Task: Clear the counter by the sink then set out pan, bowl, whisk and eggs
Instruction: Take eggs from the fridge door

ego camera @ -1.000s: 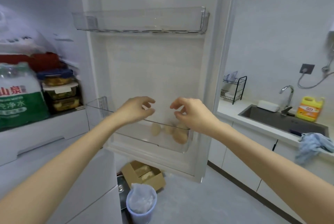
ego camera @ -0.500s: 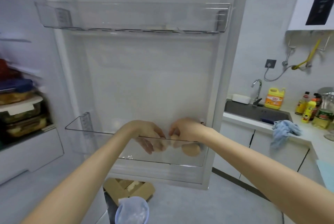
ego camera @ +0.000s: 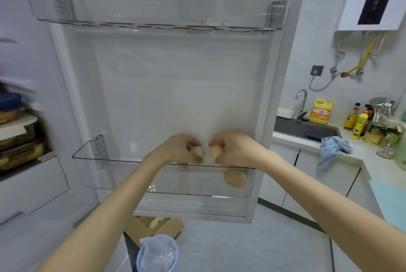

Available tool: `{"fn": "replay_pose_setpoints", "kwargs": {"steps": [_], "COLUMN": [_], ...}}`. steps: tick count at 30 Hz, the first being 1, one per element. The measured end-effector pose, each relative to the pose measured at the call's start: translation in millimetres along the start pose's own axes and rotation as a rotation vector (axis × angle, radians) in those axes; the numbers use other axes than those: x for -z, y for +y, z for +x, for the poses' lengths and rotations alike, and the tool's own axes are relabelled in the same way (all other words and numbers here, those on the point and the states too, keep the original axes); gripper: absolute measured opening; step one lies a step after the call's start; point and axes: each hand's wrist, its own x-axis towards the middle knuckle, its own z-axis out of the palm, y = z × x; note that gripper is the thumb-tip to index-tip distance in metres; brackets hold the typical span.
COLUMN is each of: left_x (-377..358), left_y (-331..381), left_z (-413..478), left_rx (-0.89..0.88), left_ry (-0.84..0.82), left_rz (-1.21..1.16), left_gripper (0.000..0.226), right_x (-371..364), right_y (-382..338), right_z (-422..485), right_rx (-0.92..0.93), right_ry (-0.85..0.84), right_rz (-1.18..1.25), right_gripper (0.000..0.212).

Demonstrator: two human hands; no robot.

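I face the open fridge door. My left hand [ego camera: 179, 149] grips a brown egg [ego camera: 198, 151] just above the rim of the clear lower door shelf [ego camera: 105, 171]. Close beside it, my right hand [ego camera: 236, 147] grips a second brown egg [ego camera: 214, 151]. A third egg [ego camera: 235, 177] lies in the shelf at its right end, seen through the clear wall. The pan, bowl and whisk are not in view.
A clear upper door shelf [ego camera: 153, 8] hangs overhead. Stacked food containers [ego camera: 15, 131] fill the fridge at left. At right are the sink [ego camera: 305, 129], a yellow detergent jug [ego camera: 320, 111], bottles [ego camera: 362, 122] and a blue cloth [ego camera: 332, 150] on the counter. A cardboard box [ego camera: 153, 227] and bin [ego camera: 157, 254] stand below.
Both hands dipped into the lower door shelf and have come up, each holding an egg. One egg stays in the shelf. My view swung to the right.
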Motion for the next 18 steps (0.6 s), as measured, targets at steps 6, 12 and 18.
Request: {"fn": "replay_pose_setpoints", "kwargs": {"steps": [6,12,18], "left_x": [-8,-43,-100], "left_y": [18,65,123], "left_z": [-16,-45,-53], "left_rx": [-0.099,-0.201,-0.286], "left_ry": [0.310,0.448,0.473], "left_rz": [-0.090,-0.246,-0.300], "left_gripper": [0.039,0.045,0.043], "right_x": [24,38,55], "right_y": [3,28,91], "right_z": [-41,-97,-154], "right_rx": [0.022,0.001,-0.038], "right_ry": [0.280,0.455,0.529], "right_rz": [0.210,0.525,0.593], "right_gripper": [0.040,0.039,0.044]}}
